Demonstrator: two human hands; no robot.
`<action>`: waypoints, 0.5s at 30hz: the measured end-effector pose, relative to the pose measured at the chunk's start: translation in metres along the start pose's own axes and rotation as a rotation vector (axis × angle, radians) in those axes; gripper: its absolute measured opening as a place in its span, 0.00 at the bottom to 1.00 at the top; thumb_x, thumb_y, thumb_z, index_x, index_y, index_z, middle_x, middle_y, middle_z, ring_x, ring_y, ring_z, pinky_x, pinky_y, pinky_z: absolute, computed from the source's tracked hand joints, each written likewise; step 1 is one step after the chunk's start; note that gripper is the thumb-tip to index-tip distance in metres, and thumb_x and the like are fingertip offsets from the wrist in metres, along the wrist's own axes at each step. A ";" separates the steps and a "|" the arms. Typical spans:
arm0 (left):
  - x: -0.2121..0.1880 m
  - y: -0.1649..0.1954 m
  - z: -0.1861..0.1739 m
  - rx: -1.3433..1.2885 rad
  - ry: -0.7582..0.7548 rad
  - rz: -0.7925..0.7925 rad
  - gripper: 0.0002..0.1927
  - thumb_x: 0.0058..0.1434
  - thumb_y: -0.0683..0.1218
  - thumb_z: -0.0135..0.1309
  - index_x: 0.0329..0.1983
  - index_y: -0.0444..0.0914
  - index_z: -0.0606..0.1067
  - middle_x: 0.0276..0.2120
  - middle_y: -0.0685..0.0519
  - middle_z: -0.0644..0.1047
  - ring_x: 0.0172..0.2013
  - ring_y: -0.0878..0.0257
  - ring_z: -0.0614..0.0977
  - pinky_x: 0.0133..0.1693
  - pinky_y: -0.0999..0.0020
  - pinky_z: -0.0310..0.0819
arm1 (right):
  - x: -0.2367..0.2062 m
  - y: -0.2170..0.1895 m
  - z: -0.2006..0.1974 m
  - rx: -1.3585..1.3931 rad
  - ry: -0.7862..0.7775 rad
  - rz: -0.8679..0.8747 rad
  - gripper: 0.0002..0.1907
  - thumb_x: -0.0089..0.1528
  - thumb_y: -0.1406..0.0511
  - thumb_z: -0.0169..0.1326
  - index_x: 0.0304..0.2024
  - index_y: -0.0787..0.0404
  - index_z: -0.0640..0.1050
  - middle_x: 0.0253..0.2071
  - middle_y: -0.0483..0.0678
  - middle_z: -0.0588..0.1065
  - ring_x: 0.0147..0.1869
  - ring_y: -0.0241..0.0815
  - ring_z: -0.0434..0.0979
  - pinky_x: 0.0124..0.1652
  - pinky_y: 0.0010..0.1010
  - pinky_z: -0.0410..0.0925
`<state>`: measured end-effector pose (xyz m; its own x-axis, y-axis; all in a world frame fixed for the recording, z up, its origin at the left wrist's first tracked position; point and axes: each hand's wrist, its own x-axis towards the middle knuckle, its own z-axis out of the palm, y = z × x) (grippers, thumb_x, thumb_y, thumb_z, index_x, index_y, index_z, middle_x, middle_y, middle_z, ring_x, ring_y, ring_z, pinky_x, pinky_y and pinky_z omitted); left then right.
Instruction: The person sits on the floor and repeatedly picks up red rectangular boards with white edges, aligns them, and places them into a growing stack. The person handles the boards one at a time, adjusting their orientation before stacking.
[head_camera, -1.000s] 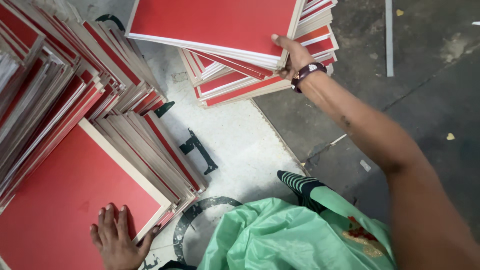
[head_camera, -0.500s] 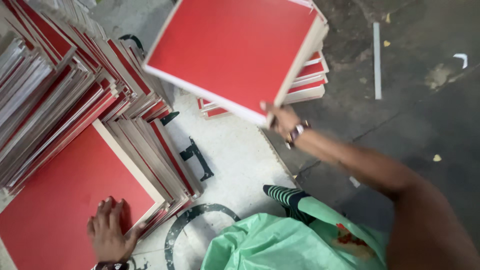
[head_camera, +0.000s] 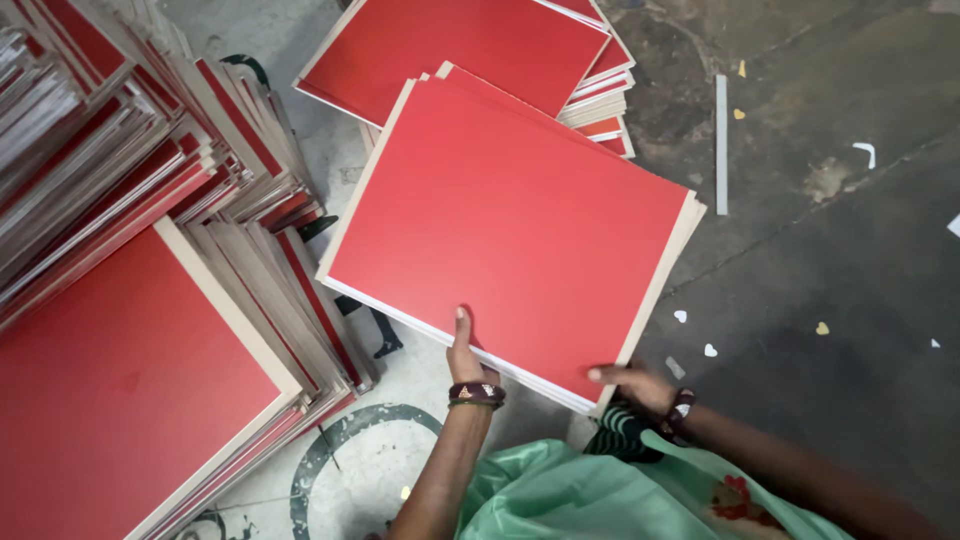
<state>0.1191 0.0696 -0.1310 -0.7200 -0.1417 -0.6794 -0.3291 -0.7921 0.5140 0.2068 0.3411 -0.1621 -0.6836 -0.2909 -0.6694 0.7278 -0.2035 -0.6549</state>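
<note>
At the left of the frame, a tall slumped heap of red boards (head_camera: 150, 230) is seen leaning across the floor (head_camera: 820, 260), with one large red board lying flat at the lower left; this heap is judged to be the bulk of stock either already handled or yet to be handled, and which of the two cannot be told. Toward the lower middle, the left hand (head_camera: 468, 352) is closed on the near edge of a held bundle of red boards (head_camera: 510, 230), thumb laid on the red face and fingers hidden beneath. The bundle is held above the floor in the centre of the frame, apart from both piles, so the work is judged to be in mid-transfer: lifted, not set down. Its red face is turned upward, and its long axis runs from the upper left of the frame down to the lower right, with one corner pointing toward the lower middle. Behind it, at the upper middle, a smaller stack of red boards (head_camera: 470, 50) is lying on the floor. Farther right, the right hand (head_camera: 632, 385) is curled under the bundle's nearest corner, fingertips showing at the edge, a wristband worn. Paper scraps are scattered over the grey floor at the right.
</note>
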 end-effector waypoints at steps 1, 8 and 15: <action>-0.001 -0.005 0.000 -0.015 0.021 0.011 0.36 0.58 0.60 0.60 0.57 0.27 0.72 0.52 0.40 0.78 0.51 0.49 0.80 0.53 0.52 0.77 | 0.003 -0.009 -0.008 0.109 0.012 -0.038 0.28 0.59 0.61 0.59 0.58 0.72 0.75 0.56 0.58 0.78 0.61 0.50 0.77 0.60 0.42 0.68; 0.016 -0.034 0.002 -0.015 0.106 -0.043 0.35 0.59 0.60 0.62 0.55 0.26 0.73 0.47 0.42 0.80 0.44 0.53 0.83 0.46 0.57 0.80 | 0.049 -0.131 -0.040 0.314 0.365 -0.397 0.28 0.61 0.65 0.59 0.61 0.71 0.71 0.58 0.59 0.76 0.59 0.50 0.79 0.56 0.47 0.73; 0.015 -0.011 -0.050 0.882 -0.290 -0.252 0.25 0.61 0.50 0.62 0.50 0.23 0.79 0.36 0.40 0.83 0.32 0.56 0.84 0.36 0.66 0.77 | 0.041 -0.181 -0.037 -0.084 0.270 -0.945 0.35 0.58 0.73 0.63 0.67 0.68 0.65 0.59 0.55 0.75 0.61 0.47 0.77 0.59 0.43 0.73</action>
<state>0.1423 0.0467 -0.1729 -0.6494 0.2177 -0.7286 -0.7507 -0.0307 0.6599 0.0452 0.4005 -0.0844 -0.9788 0.1830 0.0918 -0.1238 -0.1722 -0.9772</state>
